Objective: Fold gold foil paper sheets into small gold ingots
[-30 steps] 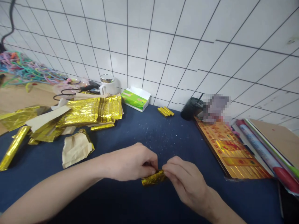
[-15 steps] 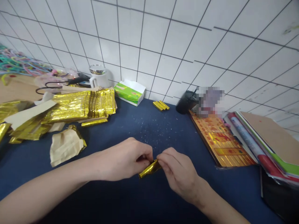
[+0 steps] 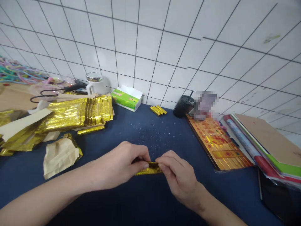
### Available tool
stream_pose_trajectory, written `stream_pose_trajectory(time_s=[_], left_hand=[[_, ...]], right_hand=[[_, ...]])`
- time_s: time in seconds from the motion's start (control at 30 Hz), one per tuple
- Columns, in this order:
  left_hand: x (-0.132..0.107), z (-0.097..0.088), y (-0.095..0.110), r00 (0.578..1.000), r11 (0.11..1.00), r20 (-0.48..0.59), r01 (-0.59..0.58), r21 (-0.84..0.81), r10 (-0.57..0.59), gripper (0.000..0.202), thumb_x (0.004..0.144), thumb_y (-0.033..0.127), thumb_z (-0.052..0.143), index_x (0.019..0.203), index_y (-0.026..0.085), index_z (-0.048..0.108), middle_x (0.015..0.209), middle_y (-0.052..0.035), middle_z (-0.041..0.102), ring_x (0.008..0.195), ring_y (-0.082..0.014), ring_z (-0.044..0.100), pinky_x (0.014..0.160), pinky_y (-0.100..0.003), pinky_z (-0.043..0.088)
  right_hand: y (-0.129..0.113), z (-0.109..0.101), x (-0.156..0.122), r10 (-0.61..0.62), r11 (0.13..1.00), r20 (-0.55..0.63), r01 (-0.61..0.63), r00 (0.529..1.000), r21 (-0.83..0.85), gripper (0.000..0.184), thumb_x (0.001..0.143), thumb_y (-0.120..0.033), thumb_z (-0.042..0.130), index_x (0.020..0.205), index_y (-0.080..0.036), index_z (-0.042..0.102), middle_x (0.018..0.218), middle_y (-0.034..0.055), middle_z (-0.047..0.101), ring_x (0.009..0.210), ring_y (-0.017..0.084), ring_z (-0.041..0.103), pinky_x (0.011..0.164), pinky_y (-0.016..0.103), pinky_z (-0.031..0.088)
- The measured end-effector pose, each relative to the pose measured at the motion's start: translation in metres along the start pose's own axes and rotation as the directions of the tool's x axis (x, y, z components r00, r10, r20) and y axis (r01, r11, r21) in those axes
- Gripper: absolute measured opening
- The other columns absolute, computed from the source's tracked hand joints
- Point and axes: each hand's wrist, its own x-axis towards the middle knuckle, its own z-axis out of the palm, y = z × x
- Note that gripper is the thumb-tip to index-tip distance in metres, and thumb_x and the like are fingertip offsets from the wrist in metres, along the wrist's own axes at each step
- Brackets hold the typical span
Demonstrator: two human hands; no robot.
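Between my two hands is a strip of gold foil paper (image 3: pixel 150 170), held level just over the dark blue tabletop (image 3: pixel 131 201). My left hand (image 3: pixel 124 166) pinches its left part between thumb and fingers. At the right end, the fingertips of my right hand (image 3: pixel 177 174) are closed on the foil. My fingers cover both ends of it. A crumpled piece of gold-backed paper (image 3: pixel 61 153) lies to the left with its pale side up. Beyond it spreads a stack of gold foil paper (image 3: pixel 77 110). Several small folded gold pieces (image 3: pixel 158 110) lie near the wall.
At the back stand a white mug (image 3: pixel 96 84), a green tissue pack (image 3: pixel 127 98) and a black cup with a straw (image 3: pixel 183 106). An orange-gold printed packet (image 3: pixel 218 144) and a pile of folders (image 3: pixel 265 141) occupy the right. Tiny flecks dot the tabletop. A tiled wall (image 3: pixel 150 40) bounds the back.
The gold foil strip has turned from slanted to nearly level, and more of its length shows as a flat band. Both hands keep their grip. The whole view has shifted slightly.
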Motion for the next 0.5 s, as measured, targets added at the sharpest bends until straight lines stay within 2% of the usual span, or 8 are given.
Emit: stream_pose_trajectory(time_s=[0.1, 0.23, 0.33, 0.5], left_hand=[[0.0, -0.001, -0.003, 1.0, 1.0, -0.026, -0.001, 0.026, 0.001, 0.015, 0.082, 0.021, 0.046, 0.074, 0.02, 0.06, 0.06, 0.0056, 0.056, 0.055, -0.0082, 0.048, 0.049, -0.017, 0.033], [-0.001, -0.003, -0.006, 0.999, 0.999, -0.053, 0.001, 0.032, 0.001, 0.015, 0.081, 0.021, 0.046, 0.075, 0.02, 0.06, 0.062, 0.0056, 0.057, 0.055, -0.0081, 0.049, 0.049, -0.017, 0.033], [0.0, -0.004, -0.006, 0.999, 0.999, -0.051, 0.017, 0.035, -0.016, 0.015, 0.081, 0.021, 0.046, 0.076, 0.02, 0.06, 0.063, 0.0055, 0.058, 0.056, -0.0082, 0.049, 0.049, -0.017, 0.033], [0.001, -0.004, -0.002, 0.998, 0.999, -0.056, 0.005, 0.042, -0.003, 0.015, 0.082, 0.02, 0.046, 0.078, 0.021, 0.06, 0.065, 0.006, 0.059, 0.057, -0.0071, 0.049, 0.052, -0.016, 0.034]], right_hand=[[0.0, -0.004, 0.001, 0.134, 0.983, -0.02, -0.13, 0.991, 0.13, 0.012, 0.086, -0.017, 0.047, 0.094, -0.018, 0.056, 0.071, -0.0005, 0.055, 0.058, 0.009, 0.053, 0.053, 0.021, 0.044], [-0.002, -0.012, 0.004, 0.298, 0.93, 0.084, -0.309, 0.951, 0.199, 0.011, 0.082, -0.028, 0.054, 0.085, -0.019, 0.058, 0.065, -0.0027, 0.056, 0.055, 0.009, 0.052, 0.05, 0.02, 0.042], [-0.003, -0.014, 0.007, 0.329, 0.925, 0.118, -0.345, 0.937, 0.159, 0.011, 0.083, -0.026, 0.052, 0.077, -0.019, 0.058, 0.06, -0.0037, 0.055, 0.052, 0.008, 0.05, 0.05, 0.02, 0.04], [-0.002, -0.011, 0.006, 0.35, 0.918, 0.076, -0.358, 0.934, 0.173, 0.02, 0.087, -0.025, 0.046, 0.07, -0.018, 0.054, 0.049, -0.0064, 0.048, 0.043, 0.006, 0.045, 0.046, 0.019, 0.035]])
